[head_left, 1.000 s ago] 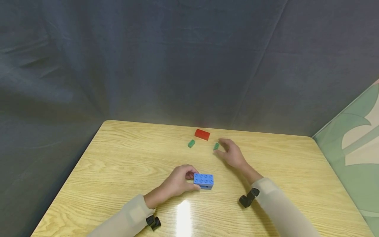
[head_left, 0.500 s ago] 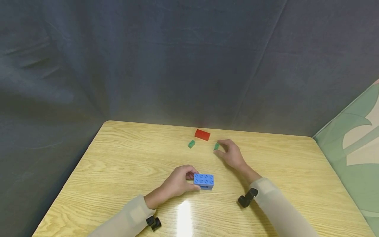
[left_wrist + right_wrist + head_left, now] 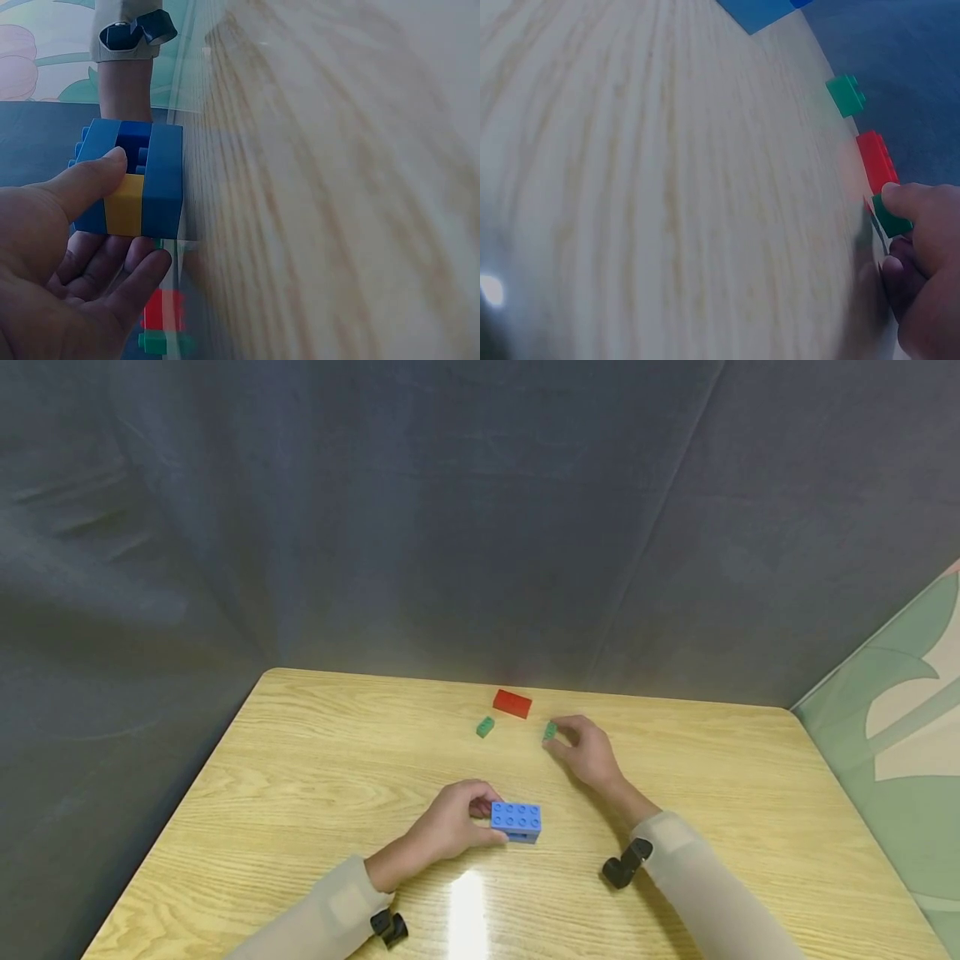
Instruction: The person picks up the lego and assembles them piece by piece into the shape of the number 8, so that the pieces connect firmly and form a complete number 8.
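At the front middle of the table, my left hand (image 3: 450, 820) holds the left end of a stack of toy bricks (image 3: 516, 816). Two long blue bricks (image 3: 163, 184) form its top and bottom layers. Between them sit a yellow brick (image 3: 124, 206) and a darker blue one (image 3: 135, 133), with a gap in the middle. The left thumb presses on the stack's side while the fingers reach round its far side. Farther back, my right hand (image 3: 588, 752) pinches a small green brick (image 3: 550, 731) between thumb and fingers, close to the tabletop.
A red brick (image 3: 512, 703) lies near the table's back edge. Left of it and slightly nearer is a second small green brick (image 3: 485, 727). Behind the wooden table (image 3: 337, 735) hangs a dark curtain (image 3: 480, 527). A patterned panel (image 3: 907, 710) is at the right.
The right hand's fingertips have closed in on the green brick, which has shifted very slightly. The left hand and its brick stack stay in place.
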`<state>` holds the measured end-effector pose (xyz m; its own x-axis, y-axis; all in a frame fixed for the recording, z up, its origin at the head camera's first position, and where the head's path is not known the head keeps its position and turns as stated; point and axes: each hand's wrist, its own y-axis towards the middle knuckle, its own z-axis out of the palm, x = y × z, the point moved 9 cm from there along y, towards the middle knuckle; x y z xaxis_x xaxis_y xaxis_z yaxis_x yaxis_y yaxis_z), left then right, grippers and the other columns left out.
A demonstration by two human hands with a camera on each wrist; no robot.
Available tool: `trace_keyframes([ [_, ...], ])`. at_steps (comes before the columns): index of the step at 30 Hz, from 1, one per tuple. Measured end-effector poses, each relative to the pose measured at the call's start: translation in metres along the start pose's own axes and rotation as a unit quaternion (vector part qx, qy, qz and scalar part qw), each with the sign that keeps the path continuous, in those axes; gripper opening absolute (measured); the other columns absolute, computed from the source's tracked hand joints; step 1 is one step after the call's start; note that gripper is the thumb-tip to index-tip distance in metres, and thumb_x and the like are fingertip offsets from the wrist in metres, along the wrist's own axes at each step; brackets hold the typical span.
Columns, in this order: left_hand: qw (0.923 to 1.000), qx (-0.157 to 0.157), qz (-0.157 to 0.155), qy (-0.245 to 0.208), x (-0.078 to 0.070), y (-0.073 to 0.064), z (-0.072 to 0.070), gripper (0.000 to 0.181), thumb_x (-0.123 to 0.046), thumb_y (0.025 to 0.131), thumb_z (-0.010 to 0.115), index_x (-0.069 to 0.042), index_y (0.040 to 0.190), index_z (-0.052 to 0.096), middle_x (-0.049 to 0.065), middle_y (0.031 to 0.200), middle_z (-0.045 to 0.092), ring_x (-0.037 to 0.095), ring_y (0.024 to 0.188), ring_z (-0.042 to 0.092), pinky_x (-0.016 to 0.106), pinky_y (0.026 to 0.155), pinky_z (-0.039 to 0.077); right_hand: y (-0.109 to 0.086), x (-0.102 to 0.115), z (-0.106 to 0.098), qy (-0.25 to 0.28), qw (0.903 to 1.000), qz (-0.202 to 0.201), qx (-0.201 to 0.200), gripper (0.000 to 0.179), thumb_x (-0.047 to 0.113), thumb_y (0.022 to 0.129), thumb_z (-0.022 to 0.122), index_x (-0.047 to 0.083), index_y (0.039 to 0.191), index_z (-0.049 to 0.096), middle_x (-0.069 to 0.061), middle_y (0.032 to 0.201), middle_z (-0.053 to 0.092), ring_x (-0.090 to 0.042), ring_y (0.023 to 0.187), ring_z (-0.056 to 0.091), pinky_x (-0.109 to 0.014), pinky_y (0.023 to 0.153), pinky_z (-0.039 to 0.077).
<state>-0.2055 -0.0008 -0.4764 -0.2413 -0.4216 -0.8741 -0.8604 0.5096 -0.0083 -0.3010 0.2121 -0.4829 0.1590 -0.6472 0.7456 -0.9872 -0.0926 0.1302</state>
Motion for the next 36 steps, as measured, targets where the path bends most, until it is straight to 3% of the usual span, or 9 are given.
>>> trace_keyframes([
  [4,1.0,-0.001,-0.003,0.001,0.001,0.0,0.0,0.032,-0.013,0.077,0.091,-0.01,0.101,0.07,-0.006,0.094,0.062,0.009,0.087,0.061,0.021,0.08,0.056,-0.001,-0.002,-0.002,0.012,0.9999,0.01,0.003,0.045,0.015,0.093,0.074,-0.002,0.133,0.062,-0.024,0.136,0.06,-0.042,0.127,0.056,-0.055,0.11,0.043],
  [9,1.0,-0.001,-0.004,0.001,0.001,0.001,0.001,0.032,-0.013,0.076,0.091,-0.01,0.1,0.07,-0.006,0.094,0.062,0.009,0.086,0.06,0.021,0.08,0.056,-0.004,-0.001,-0.003,0.018,0.9997,0.015,0.006,0.044,0.016,0.093,0.075,0.0,0.132,0.063,-0.021,0.122,0.068,-0.038,0.113,0.063,-0.054,0.099,0.051],
  [20,1.0,0.0,-0.003,-0.004,0.002,-0.001,0.001,0.032,-0.012,0.077,0.091,-0.009,0.101,0.07,-0.005,0.095,0.063,0.011,0.087,0.062,0.021,0.08,0.056,-0.009,0.005,-0.014,0.014,0.9998,-0.007,0.007,0.041,0.015,0.092,0.077,0.001,0.129,0.066,-0.016,0.11,0.071,-0.033,0.101,0.068,-0.049,0.088,0.057],
  [36,1.0,0.001,-0.004,-0.002,0.001,0.0,0.0,0.031,-0.012,0.077,0.091,-0.009,0.101,0.07,-0.005,0.094,0.062,0.01,0.086,0.06,0.022,0.079,0.056,-0.027,0.037,-0.022,0.003,0.9985,-0.049,0.024,0.037,0.013,0.09,0.078,0.002,0.124,0.07,-0.008,0.106,0.072,-0.022,0.096,0.066,-0.034,0.08,0.056],
])
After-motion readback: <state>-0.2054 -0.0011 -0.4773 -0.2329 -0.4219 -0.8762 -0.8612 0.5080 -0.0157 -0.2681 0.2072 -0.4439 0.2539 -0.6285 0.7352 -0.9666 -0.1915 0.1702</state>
